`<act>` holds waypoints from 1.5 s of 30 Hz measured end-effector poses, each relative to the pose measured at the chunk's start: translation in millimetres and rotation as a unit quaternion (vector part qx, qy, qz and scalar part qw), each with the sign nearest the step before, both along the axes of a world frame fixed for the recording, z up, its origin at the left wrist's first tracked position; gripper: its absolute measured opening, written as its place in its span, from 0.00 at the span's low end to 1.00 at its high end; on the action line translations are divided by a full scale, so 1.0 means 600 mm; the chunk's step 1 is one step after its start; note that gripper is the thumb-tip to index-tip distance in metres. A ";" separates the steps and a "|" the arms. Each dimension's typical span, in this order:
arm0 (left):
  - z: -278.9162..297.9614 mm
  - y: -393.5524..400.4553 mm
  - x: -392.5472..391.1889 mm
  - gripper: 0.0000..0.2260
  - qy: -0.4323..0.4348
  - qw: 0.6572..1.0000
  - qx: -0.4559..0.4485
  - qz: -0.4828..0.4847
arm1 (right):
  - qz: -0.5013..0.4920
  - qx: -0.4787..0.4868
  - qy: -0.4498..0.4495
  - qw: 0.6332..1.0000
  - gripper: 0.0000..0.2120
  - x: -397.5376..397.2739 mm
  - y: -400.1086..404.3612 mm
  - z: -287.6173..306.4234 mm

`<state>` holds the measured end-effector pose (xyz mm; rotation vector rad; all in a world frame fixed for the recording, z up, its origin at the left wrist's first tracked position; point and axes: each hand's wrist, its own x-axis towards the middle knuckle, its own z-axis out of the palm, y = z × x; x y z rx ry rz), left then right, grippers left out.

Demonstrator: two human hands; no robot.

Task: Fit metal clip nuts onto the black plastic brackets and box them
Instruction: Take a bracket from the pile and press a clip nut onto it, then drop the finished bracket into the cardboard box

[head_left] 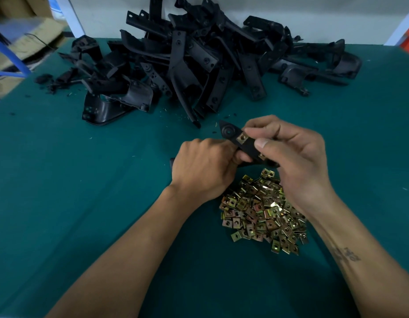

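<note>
Both hands hold one black plastic bracket (231, 134) above the green table. My left hand (203, 168) grips its lower end, fingers curled under it. My right hand (290, 152) pinches a brass-coloured clip nut (242, 137) on the bracket between thumb and forefinger. A second clip nut (261, 156) shows on the bracket lower down, partly hidden by my thumb. A heap of loose clip nuts (263, 214) lies just below my hands.
A big pile of black brackets (187, 60) fills the back of the green table (84, 180), against a white wall. Black scraps (47, 81) lie at the far left. Cardboard boxes (22, 42) stand off the table's left edge.
</note>
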<state>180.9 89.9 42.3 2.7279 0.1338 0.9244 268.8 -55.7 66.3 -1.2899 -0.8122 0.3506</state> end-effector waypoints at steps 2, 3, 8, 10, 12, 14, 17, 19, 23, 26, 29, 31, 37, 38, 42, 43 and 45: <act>-0.001 0.002 0.001 0.17 0.001 1.000 -0.009 0.010 | -0.015 -0.027 -0.074 0.997 0.09 0.007 -0.003 0.001; -0.002 0.003 0.002 0.15 0.014 1.000 -0.009 0.019 | -0.039 -0.051 -0.133 0.989 0.10 0.007 -0.002 0.000; 0.001 0.016 -0.004 0.15 0.089 0.991 0.026 0.095 | -0.132 -0.147 -0.353 0.915 0.16 0.001 0.012 -0.011; 0.019 0.012 -0.008 0.13 0.096 0.988 0.039 0.110 | -0.138 -0.180 -0.375 0.899 0.18 -0.004 0.014 -0.008; 0.046 -0.004 -0.007 0.05 0.107 0.985 0.063 0.116 | -0.163 -0.198 -0.410 0.875 0.20 -0.008 0.007 -0.001; 0.074 -0.042 0.001 0.04 0.118 0.983 0.080 0.118 | -0.207 -0.205 -0.434 0.853 0.24 -0.010 -0.027 0.011; 0.105 -0.145 0.026 0.05 0.103 0.991 0.068 0.048 | -0.296 -0.205 -0.413 0.836 0.27 -0.012 -0.131 0.029; 0.116 -0.238 0.039 0.06 0.109 0.993 0.032 -0.041 | -0.381 -0.224 -0.390 0.808 0.22 -0.030 -0.230 0.029; 0.098 -0.434 0.035 0.09 0.171 0.957 -0.011 -0.233 | -0.536 -0.298 -0.313 0.725 0.19 -0.108 -0.465 -0.011; 0.036 -0.551 0.009 0.06 0.259 0.903 -0.003 -0.344 | -0.593 -0.389 -0.186 0.680 0.20 -0.195 -0.617 -0.081; -0.071 -0.623 -0.016 0.10 0.433 0.800 0.029 -0.415 | -0.581 -0.453 -0.047 0.674 0.19 -0.291 -0.687 -0.178; -0.147 -0.648 -0.025 0.13 0.554 0.717 0.043 -0.421 | -0.551 -0.476 0.045 0.684 0.18 -0.328 -0.698 -0.231; -0.270 -0.672 -0.028 0.16 0.706 0.608 0.080 -0.354 | -0.503 -0.440 0.221 0.711 0.14 -0.289 -0.704 -0.323; -0.277 -0.671 -0.030 0.16 0.711 0.603 0.105 -0.345 | -0.492 -0.425 0.272 0.709 0.13 -0.285 -0.701 -0.342; -0.297 -0.657 -0.031 0.16 0.715 0.609 0.154 -0.305 | -0.508 -0.280 0.429 0.692 0.12 -0.292 -0.687 -0.398; -0.300 -0.651 -0.027 0.17 0.714 0.615 0.162 -0.291 | -0.522 -0.225 0.457 0.684 0.12 -0.292 -0.685 -0.405; -0.305 -0.640 -0.025 0.19 0.720 0.612 0.202 -0.257 | -0.555 -0.140 0.497 0.652 0.11 -0.299 -0.685 -0.417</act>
